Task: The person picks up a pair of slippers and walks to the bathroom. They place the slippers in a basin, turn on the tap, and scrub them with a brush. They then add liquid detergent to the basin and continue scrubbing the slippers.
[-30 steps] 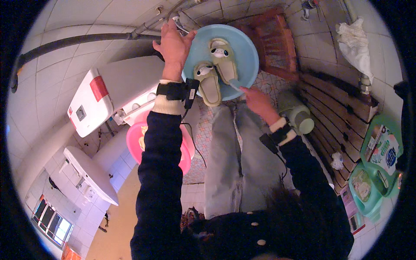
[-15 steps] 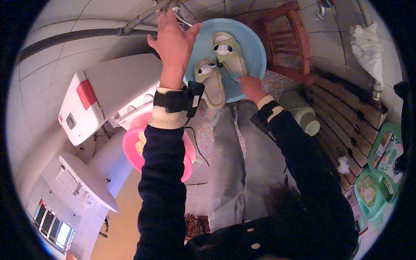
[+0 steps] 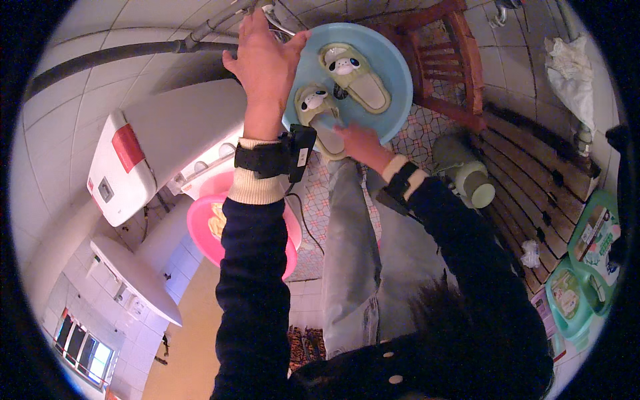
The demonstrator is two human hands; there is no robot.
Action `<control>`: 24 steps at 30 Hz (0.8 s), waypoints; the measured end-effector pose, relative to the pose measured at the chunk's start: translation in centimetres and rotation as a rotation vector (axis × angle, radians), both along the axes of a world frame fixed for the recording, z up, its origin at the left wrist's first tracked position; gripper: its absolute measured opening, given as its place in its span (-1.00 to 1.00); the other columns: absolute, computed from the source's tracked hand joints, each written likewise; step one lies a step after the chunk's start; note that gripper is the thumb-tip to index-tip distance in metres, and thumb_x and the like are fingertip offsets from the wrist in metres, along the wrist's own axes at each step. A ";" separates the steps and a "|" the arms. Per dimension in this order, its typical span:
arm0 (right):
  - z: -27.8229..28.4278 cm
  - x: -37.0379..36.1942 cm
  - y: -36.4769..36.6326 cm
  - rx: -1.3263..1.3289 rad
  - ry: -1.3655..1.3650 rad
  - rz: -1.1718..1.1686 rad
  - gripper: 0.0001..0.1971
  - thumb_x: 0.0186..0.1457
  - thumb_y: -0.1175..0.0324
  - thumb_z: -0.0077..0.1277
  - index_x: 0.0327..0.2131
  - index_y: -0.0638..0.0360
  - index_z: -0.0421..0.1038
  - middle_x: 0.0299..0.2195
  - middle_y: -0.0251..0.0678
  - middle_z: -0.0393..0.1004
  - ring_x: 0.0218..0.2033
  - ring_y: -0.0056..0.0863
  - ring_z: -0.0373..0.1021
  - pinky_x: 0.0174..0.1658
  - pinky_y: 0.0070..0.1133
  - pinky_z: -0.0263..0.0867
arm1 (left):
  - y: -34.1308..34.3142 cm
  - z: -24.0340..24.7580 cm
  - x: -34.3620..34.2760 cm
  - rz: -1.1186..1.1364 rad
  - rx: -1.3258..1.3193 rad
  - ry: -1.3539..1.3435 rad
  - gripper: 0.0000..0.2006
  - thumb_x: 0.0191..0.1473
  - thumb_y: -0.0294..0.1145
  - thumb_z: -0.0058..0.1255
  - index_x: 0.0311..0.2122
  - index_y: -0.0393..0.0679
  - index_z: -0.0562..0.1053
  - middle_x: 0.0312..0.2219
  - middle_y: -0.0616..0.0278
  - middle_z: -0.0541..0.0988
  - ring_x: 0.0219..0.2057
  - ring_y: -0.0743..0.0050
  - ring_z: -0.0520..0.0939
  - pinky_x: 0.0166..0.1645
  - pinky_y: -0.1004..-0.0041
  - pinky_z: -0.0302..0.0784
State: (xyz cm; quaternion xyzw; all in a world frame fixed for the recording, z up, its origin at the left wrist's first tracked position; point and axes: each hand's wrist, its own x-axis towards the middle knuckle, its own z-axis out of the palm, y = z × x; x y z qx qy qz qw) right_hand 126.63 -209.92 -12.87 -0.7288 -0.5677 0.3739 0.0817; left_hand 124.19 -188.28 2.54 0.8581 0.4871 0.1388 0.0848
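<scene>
A light-blue basin (image 3: pixel 399 100) holds two pale green slippers, each with a white cartoon face with dark eyes on its strap. The right slipper (image 3: pixel 368 92) lies inside the basin; the left slipper (image 3: pixel 329 141) rests with its heel at the near rim. Over the left slipper's sole, my right hand (image 3: pixel 361 143) is closed on something pale and blurred that I cannot make out. My left hand (image 3: pixel 269 67) is raised at the basin's far left, its fingers stretched toward a wall pipe (image 3: pixel 213 30) with thumb spread. Whether its fingertips touch the pipe fitting cannot be seen.
Left of my arm stand a white cabinet-like appliance (image 3: pixel 119 167) and a pink basin (image 3: pixel 202 233) with something yellow inside. A reddish wooden chair (image 3: pixel 473 73) adjoins the blue basin. Farther right are a green cylindrical container (image 3: pixel 475 183), a slatted wooden rack (image 3: pixel 527 193) and green packages (image 3: pixel 570 300).
My right hand has moved left, from beside the right slipper onto the left one. The right slipper's heel has shifted slightly right. My left hand has barely moved.
</scene>
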 end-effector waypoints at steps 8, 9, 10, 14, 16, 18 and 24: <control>-2.9 0.8 2.9 0.153 -0.312 -0.246 -0.75 -0.08 0.35 -0.15 -0.27 0.08 0.42 -0.36 -0.14 0.41 -0.44 -0.23 0.41 -0.41 -0.35 0.30 | 0.4 0.2 -0.3 -0.023 0.041 0.030 -0.24 -0.37 0.12 0.20 -0.05 -0.16 0.32 -0.38 -0.05 0.54 -0.30 0.01 0.55 -0.07 0.13 0.25; -2.8 0.6 2.8 0.216 -0.340 -0.282 -0.75 -0.08 0.34 -0.15 -0.28 0.09 0.43 -0.36 -0.15 0.41 -0.44 -0.22 0.41 -0.41 -0.35 0.30 | 0.4 0.1 -0.3 -0.034 0.051 0.027 -0.23 -0.37 0.12 0.20 -0.05 -0.17 0.32 -0.38 -0.06 0.54 -0.30 0.01 0.55 -0.07 0.14 0.26; -2.7 0.6 2.7 0.129 -0.296 -0.198 -0.74 -0.09 0.34 -0.14 -0.27 0.07 0.43 -0.36 -0.16 0.41 -0.44 -0.23 0.41 -0.41 -0.36 0.30 | 0.4 0.1 -0.3 -0.031 0.036 0.025 -0.23 -0.37 0.12 0.20 -0.05 -0.17 0.32 -0.38 -0.05 0.54 -0.30 0.01 0.56 -0.07 0.14 0.26; -2.9 1.3 2.6 0.081 -0.363 -0.114 -0.73 -0.09 0.34 -0.14 -0.25 0.00 0.43 -0.39 -0.19 0.41 -0.42 -0.26 0.40 -0.42 -0.36 0.31 | 0.6 -0.1 -0.4 -0.027 0.009 -0.003 -0.22 -0.38 0.12 0.20 -0.05 -0.19 0.32 -0.40 -0.05 0.55 -0.33 0.00 0.56 -0.11 0.18 0.31; -3.3 2.0 2.7 0.107 -0.381 -0.150 -0.73 -0.08 0.34 -0.14 -0.24 -0.03 0.43 -0.41 -0.20 0.41 -0.41 -0.26 0.40 -0.42 -0.35 0.31 | 0.7 0.0 -0.4 -0.030 0.019 0.005 -0.22 -0.38 0.11 0.20 -0.05 -0.19 0.32 -0.42 -0.05 0.55 -0.35 -0.01 0.57 -0.15 0.19 0.35; -3.6 2.4 2.5 0.101 -0.303 -0.151 -0.72 -0.08 0.34 -0.14 -0.24 -0.05 0.43 -0.43 -0.19 0.41 -0.41 -0.24 0.40 -0.43 -0.35 0.31 | 0.6 0.1 -0.3 -0.036 0.033 0.010 -0.23 -0.38 0.11 0.21 -0.05 -0.18 0.32 -0.44 -0.05 0.55 -0.37 -0.02 0.57 -0.19 0.20 0.39; -1.7 2.9 0.2 0.071 -0.120 -0.156 -0.66 -0.12 0.37 -0.12 -0.18 -0.04 0.39 -0.43 -0.14 0.39 -0.44 -0.20 0.40 -0.43 -0.30 0.28 | 0.2 0.3 0.2 0.015 0.090 0.017 -0.32 -0.35 -0.05 0.22 -0.05 -0.13 0.32 -0.47 -0.03 0.55 -0.38 0.02 0.58 -0.24 0.27 0.44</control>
